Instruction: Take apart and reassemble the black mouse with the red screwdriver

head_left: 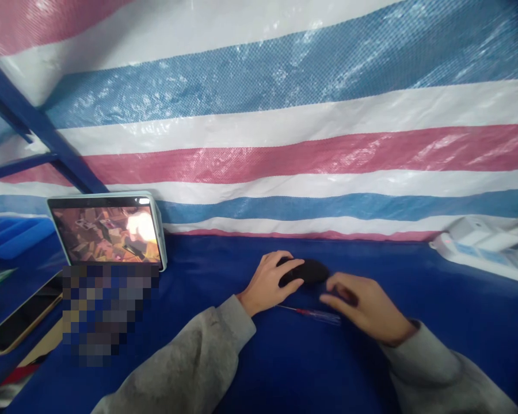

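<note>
On the blue table lies a dark, oval computer mouse (pixel 311 271). My left hand (pixel 273 282) grips its left end, thumb on the near side and fingers over the top. Just right of the mouse is my right hand (pixel 365 305), its fingers curled towards the thumb in a loose pinch. Whatever sits between those fingertips, if anything, is too small or blurred to make out. A screwdriver (pixel 319 315) with a clear, purplish handle and a thin shaft lies on the table below the mouse, between both hands.
A tablet (pixel 112 233) showing a picture stands at left. Near it lie a phone (pixel 23 313) and a blue tray (pixel 19 237). White packaging (pixel 487 244) sits at the right back. Behind the blue table (pixel 293 368) hangs a striped sheet (pixel 259 167).
</note>
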`<state>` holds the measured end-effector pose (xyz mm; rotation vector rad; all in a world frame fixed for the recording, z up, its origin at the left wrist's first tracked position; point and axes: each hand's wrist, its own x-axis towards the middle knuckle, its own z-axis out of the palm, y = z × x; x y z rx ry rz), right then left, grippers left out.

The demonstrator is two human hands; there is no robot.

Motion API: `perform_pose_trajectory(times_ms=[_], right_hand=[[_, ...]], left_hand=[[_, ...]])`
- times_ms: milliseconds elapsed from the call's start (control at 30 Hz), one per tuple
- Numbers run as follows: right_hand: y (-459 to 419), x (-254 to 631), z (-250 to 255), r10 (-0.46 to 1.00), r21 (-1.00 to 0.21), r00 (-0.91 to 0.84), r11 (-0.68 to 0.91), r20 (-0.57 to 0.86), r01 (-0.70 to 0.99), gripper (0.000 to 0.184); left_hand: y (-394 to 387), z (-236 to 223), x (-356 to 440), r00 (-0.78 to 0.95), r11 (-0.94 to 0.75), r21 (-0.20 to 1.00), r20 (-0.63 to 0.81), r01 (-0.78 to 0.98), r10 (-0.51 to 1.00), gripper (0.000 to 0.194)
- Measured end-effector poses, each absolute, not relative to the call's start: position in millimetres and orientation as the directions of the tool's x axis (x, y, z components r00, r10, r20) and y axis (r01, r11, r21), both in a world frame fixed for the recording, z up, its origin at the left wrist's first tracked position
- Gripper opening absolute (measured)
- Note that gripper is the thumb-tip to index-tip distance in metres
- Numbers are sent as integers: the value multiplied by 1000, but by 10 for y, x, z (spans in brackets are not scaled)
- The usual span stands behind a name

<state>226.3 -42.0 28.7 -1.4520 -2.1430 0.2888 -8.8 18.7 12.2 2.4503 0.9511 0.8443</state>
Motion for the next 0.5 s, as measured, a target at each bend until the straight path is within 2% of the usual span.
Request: perform_pose_trajectory(times_ms=[100, 200, 333, 500], right_hand=[[-445, 2264, 324, 880, -426, -467, 457, 87, 781, 31], [-451, 2240, 320, 868, -405, -495, 465, 34, 787, 17], [-456, 2231, 345, 854, -429, -514, 494, 78, 756, 9], [-471, 2268, 359, 846, -498, -466, 531, 259, 686, 17]], left_hand=[[185, 133, -90, 583, -684, 553, 383, 476, 716, 36], [178, 147, -93, 579, -669, 573, 369, 475, 727, 36], [177, 133, -104, 524, -658, 610, 420, 443, 742, 32], [180, 131, -117, 389, -632, 679, 503, 374, 772, 27]])
